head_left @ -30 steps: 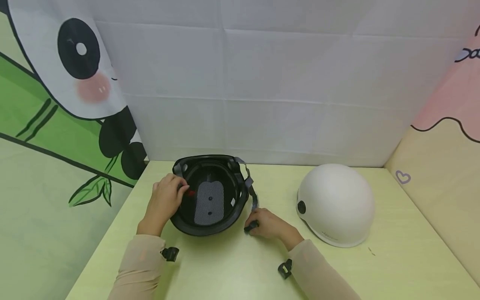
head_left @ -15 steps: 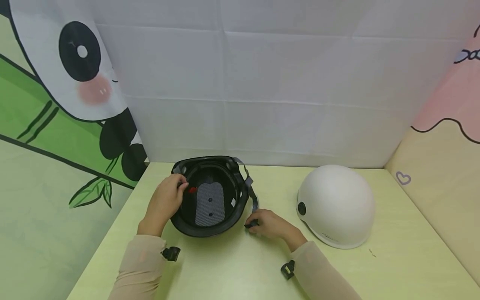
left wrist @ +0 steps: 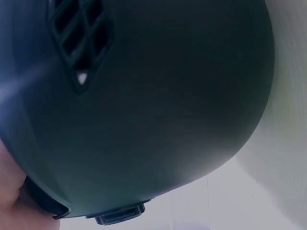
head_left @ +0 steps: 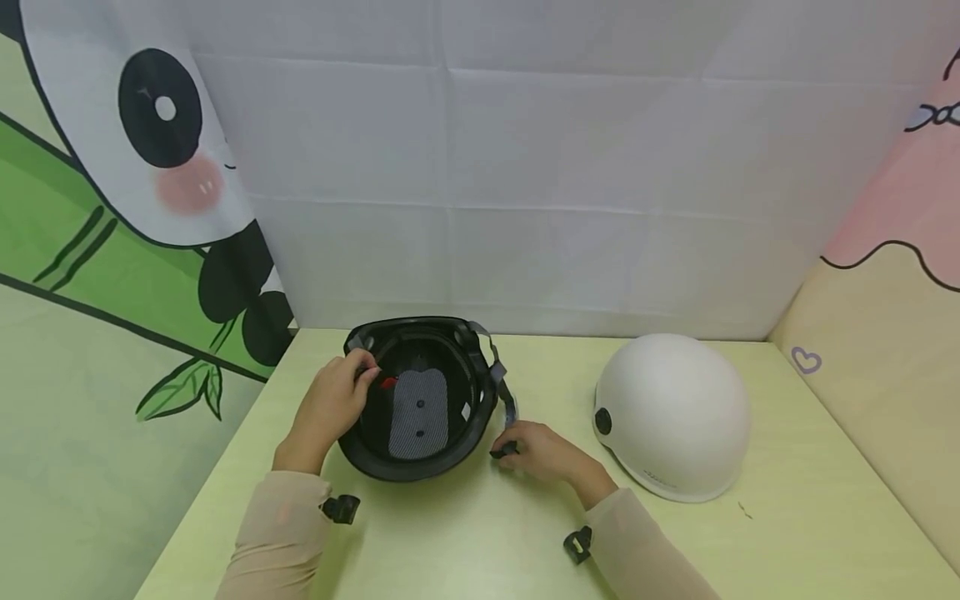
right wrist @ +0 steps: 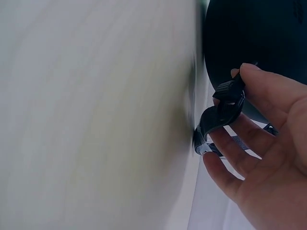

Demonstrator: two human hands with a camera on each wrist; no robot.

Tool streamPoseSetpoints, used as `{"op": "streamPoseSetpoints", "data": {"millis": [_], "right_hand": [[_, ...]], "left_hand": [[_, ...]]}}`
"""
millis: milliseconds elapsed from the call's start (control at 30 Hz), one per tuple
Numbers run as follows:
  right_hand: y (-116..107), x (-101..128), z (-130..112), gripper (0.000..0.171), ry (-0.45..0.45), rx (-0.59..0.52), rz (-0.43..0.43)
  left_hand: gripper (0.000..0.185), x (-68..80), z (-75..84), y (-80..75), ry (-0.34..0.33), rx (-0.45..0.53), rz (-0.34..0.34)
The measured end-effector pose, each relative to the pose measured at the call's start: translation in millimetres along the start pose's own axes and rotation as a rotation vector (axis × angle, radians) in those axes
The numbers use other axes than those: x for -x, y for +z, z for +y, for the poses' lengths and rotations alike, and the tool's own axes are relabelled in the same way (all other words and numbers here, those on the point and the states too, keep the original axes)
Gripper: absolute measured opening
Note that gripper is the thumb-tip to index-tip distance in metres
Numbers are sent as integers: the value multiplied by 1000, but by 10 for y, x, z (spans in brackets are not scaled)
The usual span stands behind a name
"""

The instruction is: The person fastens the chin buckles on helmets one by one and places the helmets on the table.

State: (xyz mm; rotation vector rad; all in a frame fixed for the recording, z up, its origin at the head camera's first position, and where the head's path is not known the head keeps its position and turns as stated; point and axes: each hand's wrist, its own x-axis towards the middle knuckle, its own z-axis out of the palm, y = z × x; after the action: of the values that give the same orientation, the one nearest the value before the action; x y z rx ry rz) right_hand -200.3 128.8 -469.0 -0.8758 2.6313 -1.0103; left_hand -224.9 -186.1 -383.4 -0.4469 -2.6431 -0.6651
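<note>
A black helmet (head_left: 418, 462) lies upside down on the table, its hollow side facing up. My left hand (head_left: 330, 400) grips its left rim, thumb and fingers curled over the edge. A small red part (head_left: 388, 382) shows inside, close to those fingertips. The outer shell (left wrist: 158, 110) fills the left wrist view, with part of the left hand (left wrist: 14, 201) at its rim. Down the helmet's right side hangs a chin strap (head_left: 498, 367). My right hand (head_left: 547, 452) pinches the black buckle (right wrist: 230, 91) at the strap's end between thumb and fingers.
A white helmet (head_left: 675, 417) with its dome up sits to the right on the pale table (head_left: 450, 542). Behind the table hangs a white cloth (head_left: 525, 208). Printed cartoon panels stand at the left and right sides.
The view has tilted slightly, so everything sits a little lower. The red part inside the black helmet has become easier to see. Both hands keep their holds, with the right fingers shifting slightly.
</note>
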Motion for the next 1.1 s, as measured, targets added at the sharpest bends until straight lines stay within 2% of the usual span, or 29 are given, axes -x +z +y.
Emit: {"op": "streamPoseSetpoints", "data": {"millis": [267,467,567,767,900,1100], "right_hand": [[-56,49,-23,16,9,-28,11],[-141,78,-97,17,38,-69,6],[-172,87,-126,16,42,-100,13],[-215,101,-158,15,17,-143,32],[-240,117,-171,16,12,-154,44],[-266,138,-183,17,15,-168,43]], "left_hand": [[8,6,11,5,-21,32,0],[15,-5,43,-20,15,14,-15],[16,-2,59,-28,11,2,-25],[16,10,65,-25,-10,-7,5],[17,2,67,-34,-34,63,16],[22,-14,72,-87,-130,297,-14]]}}
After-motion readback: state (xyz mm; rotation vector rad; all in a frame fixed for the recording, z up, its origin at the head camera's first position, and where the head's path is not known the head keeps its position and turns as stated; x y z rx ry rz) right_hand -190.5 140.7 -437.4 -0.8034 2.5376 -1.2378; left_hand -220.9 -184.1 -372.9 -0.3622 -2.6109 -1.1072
